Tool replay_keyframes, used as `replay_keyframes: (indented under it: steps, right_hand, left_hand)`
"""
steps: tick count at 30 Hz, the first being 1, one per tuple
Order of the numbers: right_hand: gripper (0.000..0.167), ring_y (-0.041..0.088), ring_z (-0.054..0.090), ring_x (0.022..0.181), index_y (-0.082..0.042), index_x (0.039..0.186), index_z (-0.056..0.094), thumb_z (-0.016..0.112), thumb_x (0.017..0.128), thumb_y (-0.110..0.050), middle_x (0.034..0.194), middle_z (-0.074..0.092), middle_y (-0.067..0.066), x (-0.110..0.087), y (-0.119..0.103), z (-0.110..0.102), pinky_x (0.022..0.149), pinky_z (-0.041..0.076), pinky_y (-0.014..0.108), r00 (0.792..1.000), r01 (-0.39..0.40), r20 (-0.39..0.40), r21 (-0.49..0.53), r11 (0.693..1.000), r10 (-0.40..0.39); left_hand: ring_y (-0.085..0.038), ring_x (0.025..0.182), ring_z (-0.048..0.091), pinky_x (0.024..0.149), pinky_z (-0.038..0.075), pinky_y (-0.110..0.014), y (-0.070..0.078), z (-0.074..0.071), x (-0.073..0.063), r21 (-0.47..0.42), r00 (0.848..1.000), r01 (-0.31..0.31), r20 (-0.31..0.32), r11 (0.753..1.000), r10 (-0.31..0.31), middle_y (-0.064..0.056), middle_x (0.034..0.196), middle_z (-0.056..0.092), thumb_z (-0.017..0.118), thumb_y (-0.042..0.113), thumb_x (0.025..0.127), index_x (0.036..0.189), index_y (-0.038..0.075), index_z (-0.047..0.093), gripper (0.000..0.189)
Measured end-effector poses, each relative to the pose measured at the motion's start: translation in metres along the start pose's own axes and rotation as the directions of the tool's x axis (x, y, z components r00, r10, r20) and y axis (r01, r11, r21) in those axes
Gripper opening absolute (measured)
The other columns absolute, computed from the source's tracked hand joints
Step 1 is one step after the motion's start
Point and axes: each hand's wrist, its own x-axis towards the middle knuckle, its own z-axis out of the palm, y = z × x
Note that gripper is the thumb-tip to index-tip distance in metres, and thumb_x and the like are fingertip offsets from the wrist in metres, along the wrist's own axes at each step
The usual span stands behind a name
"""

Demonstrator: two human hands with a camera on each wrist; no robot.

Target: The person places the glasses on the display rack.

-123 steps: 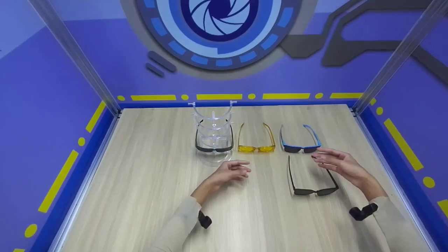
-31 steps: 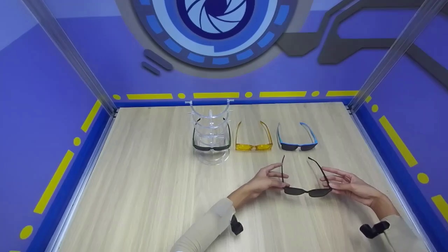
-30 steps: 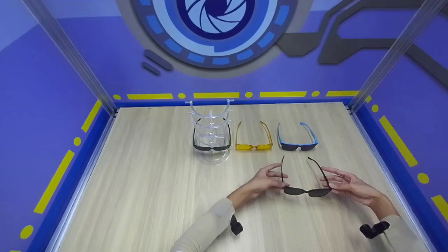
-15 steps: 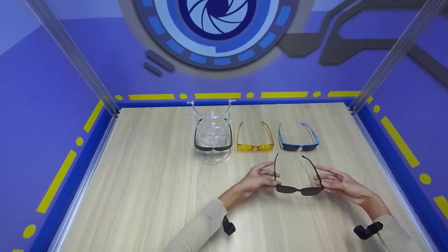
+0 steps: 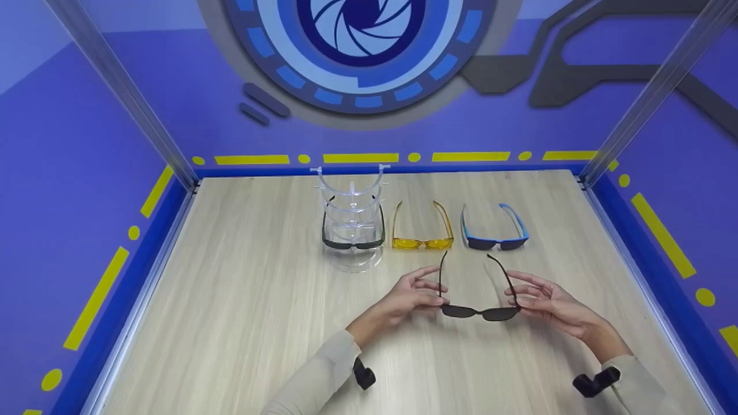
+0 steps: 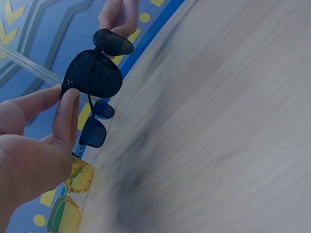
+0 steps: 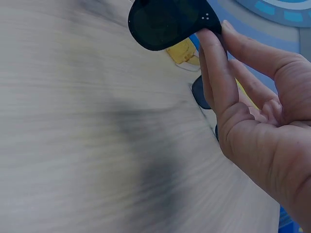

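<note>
A pair of black sunglasses is held up between both hands, temples unfolded and pointing toward the back wall. My left hand pinches its left hinge corner between thumb and fingers. At the opposite corner my right hand pinches the frame the same way. The left wrist view shows the dark lenses with the thumb and fingertips at the near corner. In the right wrist view one dark lens appears, partly cut off by the top edge.
Behind stands a clear acrylic glasses stand with dark-framed sunglasses on a low tier. Yellow glasses and blue-framed sunglasses lie unfolded to its right on the wooden table. Blue printed walls enclose the sides and back.
Both hands came to the black sunglasses, which lay on the table, and took hold of the two corners. Over the last second the hands and sunglasses have moved left.
</note>
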Motion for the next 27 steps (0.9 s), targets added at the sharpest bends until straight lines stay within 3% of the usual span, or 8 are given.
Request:
replay_keyframes:
  steps: [8, 14, 27]
  right_hand:
    - [0.063, 0.018, 0.067, 0.123, -0.016, 0.159, 0.035, 0.043, 0.103, 0.011, 0.136, 0.065, 0.006, 0.013, 0.004, 0.015, 0.100, 0.058, 0.028, 0.995, -0.034, -0.094, -0.051, 0.998, 0.029]
    - [0.064, 0.018, 0.067, 0.123, -0.014, 0.160, 0.032, 0.050, 0.102, 0.007, 0.136, 0.066, 0.006, 0.025, 0.006, 0.026, 0.103, 0.057, 0.032, 0.985, -0.073, -0.162, -0.087, 0.993, 0.058]
    - [0.069, 0.022, 0.066, 0.126, -0.003, 0.161, 0.022, 0.052, 0.100, 0.009, 0.142, 0.062, 0.011, 0.049, 0.011, 0.040, 0.107, 0.054, 0.033, 0.991, -0.071, -0.125, -0.145, 0.987, 0.053]
  left_hand:
    - [-0.018, 0.093, 0.076, 0.092, 0.062, -0.040, 0.003, -0.015, -0.012, 0.000, 1.000, -0.010, -0.013, 1.000, 0.010, -0.020, 0.124, 0.069, 0.069, -0.012, 0.087, 0.156, 0.008, 0.039, 0.078]
    - [-0.018, 0.093, 0.076, 0.087, 0.064, -0.035, 0.007, -0.027, -0.022, 0.002, 1.000, -0.017, -0.017, 1.000, 0.017, -0.022, 0.126, 0.068, 0.069, -0.012, 0.087, 0.157, 0.009, 0.038, 0.079]
    - [-0.018, 0.091, 0.076, 0.086, 0.064, -0.034, 0.014, -0.050, -0.041, 0.019, 0.998, -0.030, -0.049, 0.999, 0.031, -0.018, 0.120, 0.069, 0.070, -0.012, 0.086, 0.157, 0.007, 0.037, 0.081]
